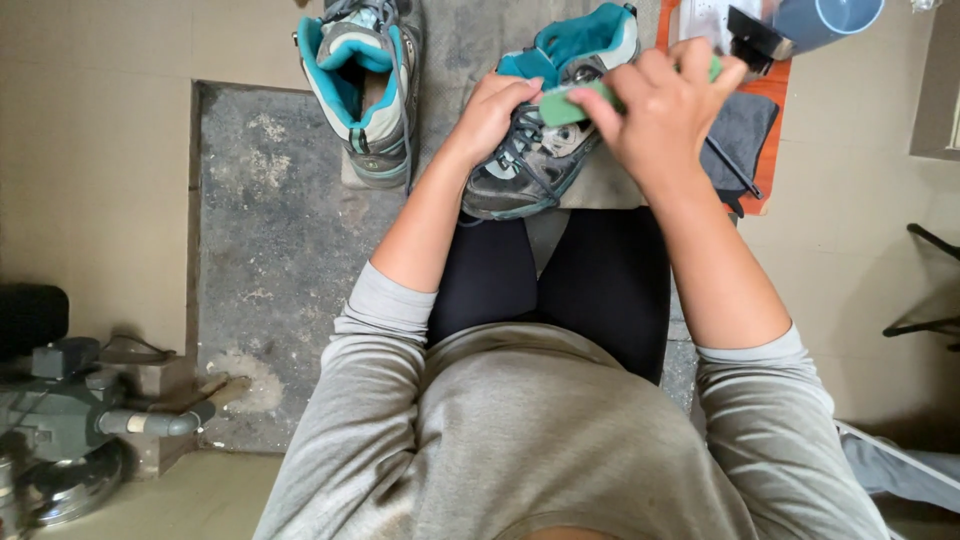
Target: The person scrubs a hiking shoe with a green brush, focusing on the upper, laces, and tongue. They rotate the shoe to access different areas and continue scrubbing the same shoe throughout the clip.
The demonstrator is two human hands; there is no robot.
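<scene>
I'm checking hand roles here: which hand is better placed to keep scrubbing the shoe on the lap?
The right hand: it already holds the green sponge against the shoe. The left hand is steadying the shoe at its collar.

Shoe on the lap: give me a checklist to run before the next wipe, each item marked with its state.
1. Left hand steadies the shoe at the tongue: ok.
2. Right hand grips the green sponge: ok.
3. Sponge touches the laces: ok.
4. Shoe rests on the cloth over the knees: ok.
5. Sponge wet enough: cannot tell.
6. Second shoe stands apart on the floor: ok.
</scene>
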